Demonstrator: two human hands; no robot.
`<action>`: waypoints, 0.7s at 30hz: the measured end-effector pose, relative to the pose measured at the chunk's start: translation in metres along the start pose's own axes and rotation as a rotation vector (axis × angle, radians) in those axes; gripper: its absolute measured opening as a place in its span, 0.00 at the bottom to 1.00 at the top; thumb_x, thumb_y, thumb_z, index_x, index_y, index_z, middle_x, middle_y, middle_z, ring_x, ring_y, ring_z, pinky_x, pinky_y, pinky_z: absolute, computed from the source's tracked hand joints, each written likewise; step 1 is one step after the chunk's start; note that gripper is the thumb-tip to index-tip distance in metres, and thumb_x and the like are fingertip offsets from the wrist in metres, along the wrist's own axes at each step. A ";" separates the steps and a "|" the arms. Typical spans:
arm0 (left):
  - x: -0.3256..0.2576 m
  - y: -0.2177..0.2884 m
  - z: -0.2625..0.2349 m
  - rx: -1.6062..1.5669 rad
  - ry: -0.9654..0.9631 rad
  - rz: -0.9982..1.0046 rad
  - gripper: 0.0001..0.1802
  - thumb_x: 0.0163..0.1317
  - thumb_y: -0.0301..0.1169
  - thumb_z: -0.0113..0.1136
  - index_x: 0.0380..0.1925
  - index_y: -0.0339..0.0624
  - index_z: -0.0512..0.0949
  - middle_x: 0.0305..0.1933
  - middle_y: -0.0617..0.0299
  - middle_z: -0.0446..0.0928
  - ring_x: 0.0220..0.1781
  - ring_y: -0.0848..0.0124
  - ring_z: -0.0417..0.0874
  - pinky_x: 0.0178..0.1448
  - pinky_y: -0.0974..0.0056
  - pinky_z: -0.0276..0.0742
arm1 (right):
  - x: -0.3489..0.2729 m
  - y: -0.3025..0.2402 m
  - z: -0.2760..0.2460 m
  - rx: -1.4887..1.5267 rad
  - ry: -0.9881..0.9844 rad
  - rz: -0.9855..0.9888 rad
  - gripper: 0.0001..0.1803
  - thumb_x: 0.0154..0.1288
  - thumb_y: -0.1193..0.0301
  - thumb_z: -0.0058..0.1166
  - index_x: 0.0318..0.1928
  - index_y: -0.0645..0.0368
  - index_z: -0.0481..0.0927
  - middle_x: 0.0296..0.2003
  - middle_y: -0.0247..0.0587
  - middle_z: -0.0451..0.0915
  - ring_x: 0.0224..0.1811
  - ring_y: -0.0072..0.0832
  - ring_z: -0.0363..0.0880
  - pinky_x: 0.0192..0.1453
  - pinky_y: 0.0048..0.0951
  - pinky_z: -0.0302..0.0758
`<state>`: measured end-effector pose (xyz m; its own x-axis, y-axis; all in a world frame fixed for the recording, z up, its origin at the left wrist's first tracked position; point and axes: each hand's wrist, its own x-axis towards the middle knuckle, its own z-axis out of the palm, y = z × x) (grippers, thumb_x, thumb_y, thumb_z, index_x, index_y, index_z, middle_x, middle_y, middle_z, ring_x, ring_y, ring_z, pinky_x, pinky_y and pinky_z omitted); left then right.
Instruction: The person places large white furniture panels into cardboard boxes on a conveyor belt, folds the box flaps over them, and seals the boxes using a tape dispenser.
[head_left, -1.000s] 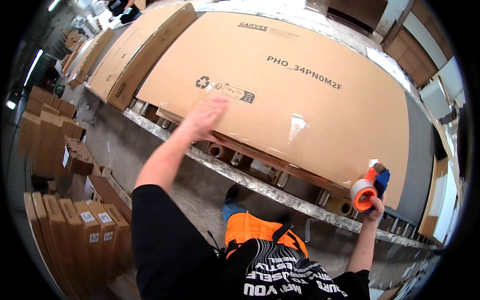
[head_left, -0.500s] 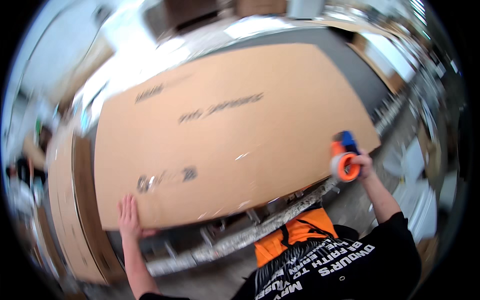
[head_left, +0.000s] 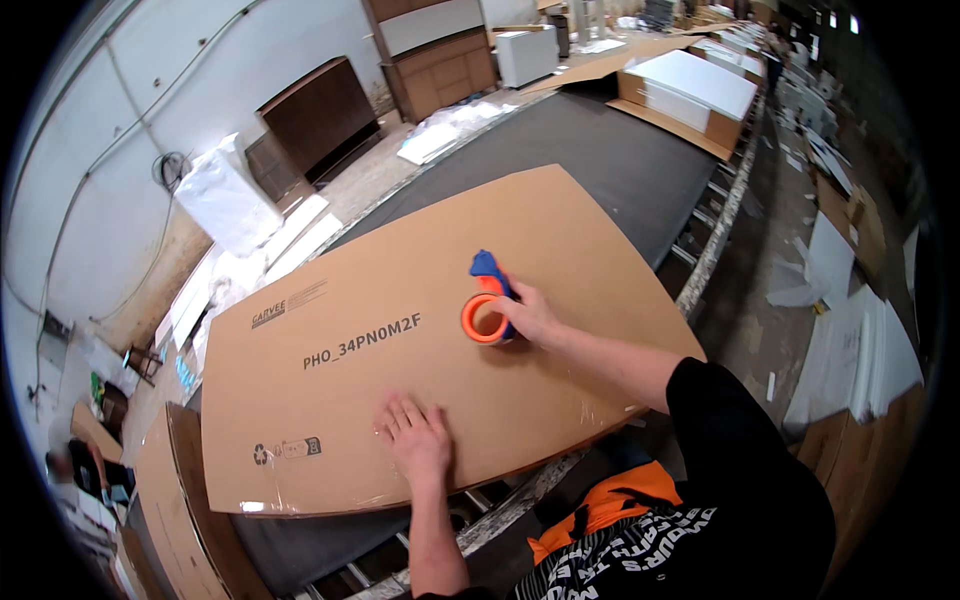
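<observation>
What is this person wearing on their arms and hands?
Nothing on the hands: the left hand and right hand are bare, no gloves, rings or watch visible. Both forearms are uncovered. A black short sleeve covers the right upper arm.

Bare carton top (head_left: 400,330) around both hands.

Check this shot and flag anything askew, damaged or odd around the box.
The flat brown box lies skewed across the dark conveyor, one corner overhanging the near edge. The left hand lies flat on it; the right hand holds an orange tape dispenser against it. No damage shows.
</observation>
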<state>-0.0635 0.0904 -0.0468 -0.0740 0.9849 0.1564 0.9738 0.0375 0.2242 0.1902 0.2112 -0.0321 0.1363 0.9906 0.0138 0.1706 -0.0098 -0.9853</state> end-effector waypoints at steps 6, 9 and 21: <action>-0.032 0.045 -0.019 0.199 -0.114 -0.374 0.49 0.66 0.64 0.42 0.73 0.35 0.52 0.78 0.43 0.46 0.78 0.36 0.41 0.78 0.41 0.32 | 0.092 0.013 0.012 -0.014 -0.466 0.031 0.20 0.70 0.57 0.47 0.52 0.56 0.81 0.51 0.41 0.81 0.57 0.35 0.74 0.64 0.37 0.69; -0.031 0.063 -0.019 0.238 -0.107 -0.502 0.50 0.64 0.66 0.43 0.73 0.38 0.52 0.78 0.43 0.45 0.78 0.35 0.40 0.77 0.37 0.32 | 0.182 0.017 -0.049 -1.054 -0.286 -0.450 0.32 0.68 0.49 0.46 0.60 0.64 0.74 0.59 0.58 0.73 0.64 0.50 0.68 0.69 0.45 0.63; -0.042 0.067 -0.019 0.274 -0.123 -0.569 0.52 0.61 0.71 0.41 0.75 0.47 0.51 0.80 0.48 0.43 0.79 0.38 0.38 0.77 0.36 0.31 | 0.350 0.029 -0.055 -1.153 -0.295 -0.304 0.37 0.66 0.38 0.37 0.60 0.55 0.73 0.59 0.55 0.74 0.64 0.47 0.71 0.67 0.46 0.66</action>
<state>0.0006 0.0485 -0.0197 -0.5859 0.8098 -0.0297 0.8104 0.5857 -0.0164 0.2963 0.5500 -0.0467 -0.2603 0.9651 0.0302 0.9402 0.2604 -0.2194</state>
